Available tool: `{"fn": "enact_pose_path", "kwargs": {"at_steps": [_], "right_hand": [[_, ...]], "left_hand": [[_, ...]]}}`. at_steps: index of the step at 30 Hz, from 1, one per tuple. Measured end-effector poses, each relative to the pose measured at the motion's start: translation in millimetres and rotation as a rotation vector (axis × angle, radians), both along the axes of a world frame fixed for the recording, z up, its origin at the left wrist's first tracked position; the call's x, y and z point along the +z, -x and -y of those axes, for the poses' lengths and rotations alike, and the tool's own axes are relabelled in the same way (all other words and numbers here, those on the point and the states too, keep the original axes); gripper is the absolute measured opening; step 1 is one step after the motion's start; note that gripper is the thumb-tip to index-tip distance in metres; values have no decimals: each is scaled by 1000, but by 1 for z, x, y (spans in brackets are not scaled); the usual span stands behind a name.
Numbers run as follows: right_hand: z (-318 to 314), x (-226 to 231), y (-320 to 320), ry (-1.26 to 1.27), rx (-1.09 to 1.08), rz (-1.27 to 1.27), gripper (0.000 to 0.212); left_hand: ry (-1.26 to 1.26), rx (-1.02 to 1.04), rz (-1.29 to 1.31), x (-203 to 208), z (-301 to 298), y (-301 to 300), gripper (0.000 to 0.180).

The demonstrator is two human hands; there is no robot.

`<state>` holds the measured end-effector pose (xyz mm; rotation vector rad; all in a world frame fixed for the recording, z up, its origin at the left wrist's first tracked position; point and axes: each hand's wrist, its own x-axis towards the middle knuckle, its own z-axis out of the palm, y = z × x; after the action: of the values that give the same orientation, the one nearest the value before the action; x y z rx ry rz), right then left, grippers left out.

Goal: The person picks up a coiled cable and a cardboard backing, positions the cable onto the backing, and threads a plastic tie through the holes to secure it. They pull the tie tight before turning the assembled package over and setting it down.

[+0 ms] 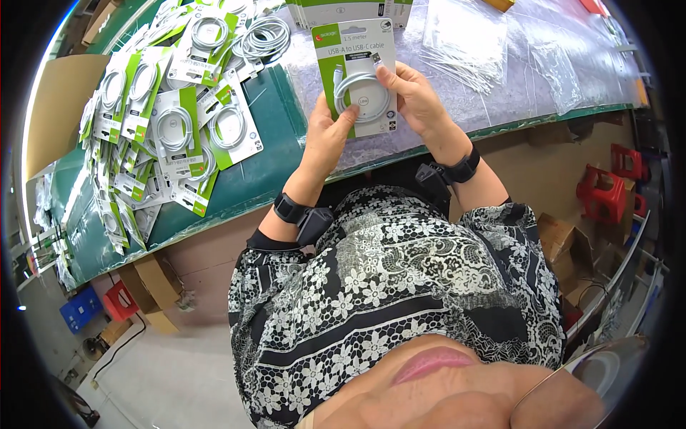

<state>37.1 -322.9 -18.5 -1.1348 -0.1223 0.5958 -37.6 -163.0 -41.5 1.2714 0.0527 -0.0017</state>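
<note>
Upright above the near table edge is a white and green backing card (364,87) with a coiled white USB cable (339,91) on its front. My left hand (329,136) grips the card's lower left side, its thumb lying on the cable coil. On the other side my right hand (418,100) is closed on the card's right edge, the thumb pressing near the cable's upper plug. Fingers behind the card are hidden. Just beyond it stands a stack of similar green and white cards (346,12).
A loose pile of carded cables (175,132) covers the table's left part, with coiled white cables (263,37) beside it. Thin white ties (463,66) and a clear plastic bag (556,71) lie at the right. Red stools (602,193) and a cardboard box (564,243) stand below.
</note>
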Motion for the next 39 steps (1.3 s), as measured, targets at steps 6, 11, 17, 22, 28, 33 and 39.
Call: {"fn": "enact_pose_path", "kwargs": {"at_steps": [6, 11, 17, 22, 28, 33, 39], "right_hand": [[2, 1, -6, 111, -208, 168, 34], [1, 24, 3, 387, -420, 798, 17], [-24, 32, 22, 745, -314, 1556, 13], [-27, 29, 20, 787, -310, 1622, 15], [-27, 22, 19, 746, -314, 1509, 18], [-15, 21, 5, 521, -127, 1182, 14], [24, 27, -13, 493, -364, 736, 17]], "left_hand": [[114, -3, -70, 5, 0, -2, 40], [107, 51, -43, 3, -1, 0, 36], [-286, 130, 64, -1, 7, -2, 34], [-514, 209, 200, 5, 11, -1, 33], [-658, 172, 173, 9, 8, 4, 32], [120, 57, -118, 3, -2, 5, 34], [384, -11, -109, 15, -17, 0, 36]]}}
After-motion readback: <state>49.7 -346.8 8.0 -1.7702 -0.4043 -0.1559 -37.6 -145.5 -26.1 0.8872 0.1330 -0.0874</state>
